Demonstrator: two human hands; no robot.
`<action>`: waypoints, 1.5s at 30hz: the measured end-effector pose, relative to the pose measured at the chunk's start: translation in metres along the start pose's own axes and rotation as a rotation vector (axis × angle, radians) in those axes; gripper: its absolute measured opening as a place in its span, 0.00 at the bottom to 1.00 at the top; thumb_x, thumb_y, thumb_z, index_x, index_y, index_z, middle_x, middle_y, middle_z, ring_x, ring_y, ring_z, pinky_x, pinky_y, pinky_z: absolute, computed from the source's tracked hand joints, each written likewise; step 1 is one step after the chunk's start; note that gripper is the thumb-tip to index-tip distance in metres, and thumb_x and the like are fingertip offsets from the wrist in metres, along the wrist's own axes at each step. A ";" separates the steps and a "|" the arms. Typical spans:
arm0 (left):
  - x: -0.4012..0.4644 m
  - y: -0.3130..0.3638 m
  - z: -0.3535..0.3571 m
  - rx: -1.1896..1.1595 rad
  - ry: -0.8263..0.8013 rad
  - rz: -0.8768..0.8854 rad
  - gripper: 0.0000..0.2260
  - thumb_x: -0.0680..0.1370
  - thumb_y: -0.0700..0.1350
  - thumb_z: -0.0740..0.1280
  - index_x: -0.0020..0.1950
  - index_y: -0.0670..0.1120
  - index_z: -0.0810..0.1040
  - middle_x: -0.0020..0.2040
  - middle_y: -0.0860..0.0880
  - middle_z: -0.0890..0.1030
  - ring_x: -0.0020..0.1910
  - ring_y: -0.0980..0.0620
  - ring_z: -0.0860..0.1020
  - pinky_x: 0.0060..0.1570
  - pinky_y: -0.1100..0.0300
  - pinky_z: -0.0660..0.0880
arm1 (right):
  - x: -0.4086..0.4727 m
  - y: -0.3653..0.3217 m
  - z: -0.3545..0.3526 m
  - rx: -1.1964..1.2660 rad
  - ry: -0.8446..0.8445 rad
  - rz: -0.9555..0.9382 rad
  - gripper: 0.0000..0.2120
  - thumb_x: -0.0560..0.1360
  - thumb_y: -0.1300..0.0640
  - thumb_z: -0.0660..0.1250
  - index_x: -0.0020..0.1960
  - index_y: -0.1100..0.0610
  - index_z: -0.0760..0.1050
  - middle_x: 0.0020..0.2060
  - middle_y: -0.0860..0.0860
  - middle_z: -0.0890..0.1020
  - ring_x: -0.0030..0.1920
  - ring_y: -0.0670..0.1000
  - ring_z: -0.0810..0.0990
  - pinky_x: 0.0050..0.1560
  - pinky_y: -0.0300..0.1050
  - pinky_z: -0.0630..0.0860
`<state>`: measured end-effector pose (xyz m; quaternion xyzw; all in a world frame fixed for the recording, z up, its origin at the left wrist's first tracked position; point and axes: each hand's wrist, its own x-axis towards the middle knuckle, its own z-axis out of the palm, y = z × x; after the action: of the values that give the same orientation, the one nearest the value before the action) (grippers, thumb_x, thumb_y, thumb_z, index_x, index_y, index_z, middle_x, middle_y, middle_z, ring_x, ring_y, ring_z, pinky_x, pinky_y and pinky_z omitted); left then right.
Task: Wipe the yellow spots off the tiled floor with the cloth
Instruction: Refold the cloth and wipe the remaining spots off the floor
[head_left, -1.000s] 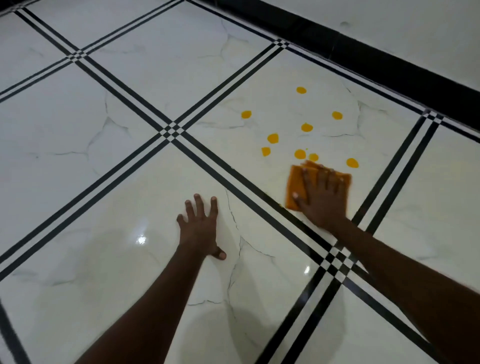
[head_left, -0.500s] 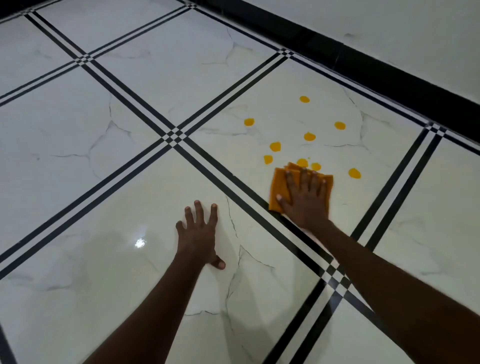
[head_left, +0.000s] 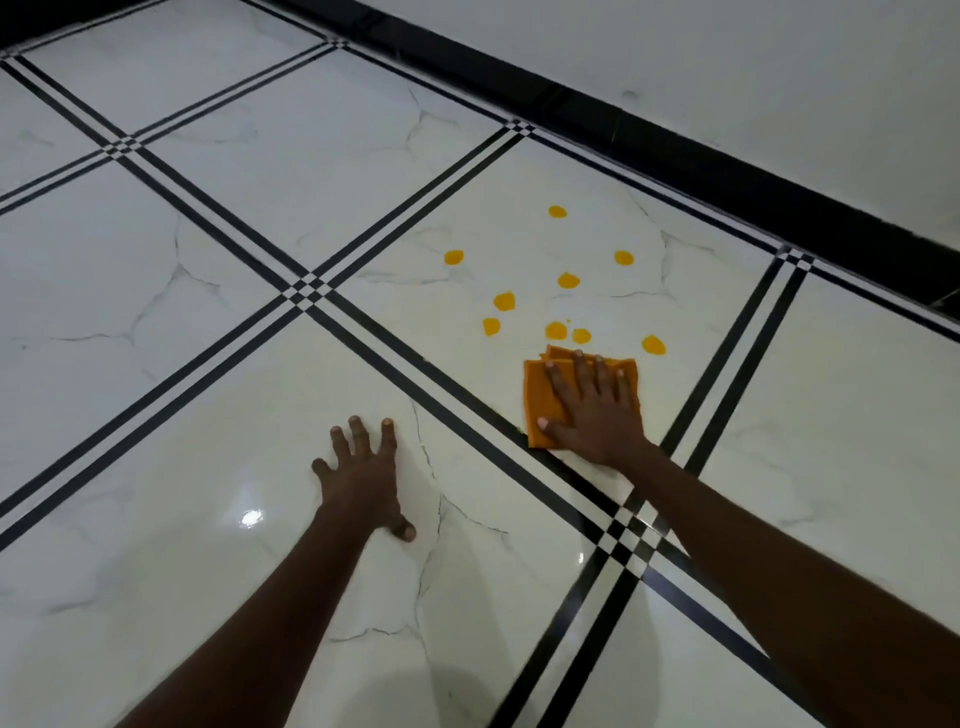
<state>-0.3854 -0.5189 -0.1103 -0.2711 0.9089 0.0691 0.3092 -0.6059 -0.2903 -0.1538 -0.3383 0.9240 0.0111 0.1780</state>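
nine yellow spots (head_left: 568, 280) are showing on the white marble-look floor tile (head_left: 467, 208), plus a tiny speck by the nearest pair, and none of them is looking smeared or thinned, so the wiping is judged to be barely begun. they are lying scattered across one tile, the farthest near the black skirting strip (head_left: 675, 145), the nearest two sitting just beyond the far edge of the cloth.

the orange cloth (head_left: 543, 400) is lying folded and flat on that same tile, at its near corner, its lower edge reaching the black double border line (head_left: 467, 410). the right hand (head_left: 592, 410) is pressing down on it with fingers straight and spread, thumb out to the side, palm covering most of the fabric; nothing is being pinched. the left hand (head_left: 363, 478) is bracing on the neighbouring tile, fingers splayed and flat, well apart from the cloth and holding nothing.

all the visible spots are left to do. the cloth is sitting just short of them, so a push forward over the closest pair seems the likely next stroke, then sweeps outward to the rest. whether any marks were under the cloth cannot be told.
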 end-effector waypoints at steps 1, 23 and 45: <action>0.002 0.007 -0.004 -0.002 0.002 -0.009 0.64 0.64 0.61 0.79 0.81 0.45 0.36 0.79 0.36 0.35 0.78 0.31 0.38 0.73 0.32 0.53 | -0.004 -0.001 -0.001 0.055 0.035 0.030 0.45 0.72 0.28 0.45 0.83 0.47 0.42 0.82 0.58 0.51 0.82 0.64 0.48 0.78 0.68 0.44; 0.027 0.059 -0.015 0.067 0.047 0.138 0.51 0.74 0.59 0.72 0.81 0.42 0.39 0.80 0.37 0.38 0.80 0.37 0.42 0.74 0.41 0.60 | -0.060 0.054 -0.111 0.858 0.786 0.487 0.14 0.74 0.57 0.70 0.59 0.51 0.77 0.42 0.52 0.80 0.42 0.54 0.79 0.43 0.45 0.73; 0.052 0.014 -0.111 -0.031 -0.135 0.157 0.40 0.76 0.58 0.70 0.81 0.45 0.55 0.80 0.43 0.61 0.78 0.44 0.60 0.74 0.52 0.61 | -0.032 0.094 0.027 0.220 0.320 0.641 0.38 0.79 0.35 0.48 0.83 0.55 0.52 0.79 0.64 0.60 0.78 0.69 0.58 0.75 0.74 0.51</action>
<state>-0.4858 -0.5629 -0.0539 -0.1985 0.9033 0.1254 0.3590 -0.6340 -0.1940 -0.1778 -0.0083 0.9948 -0.0863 0.0544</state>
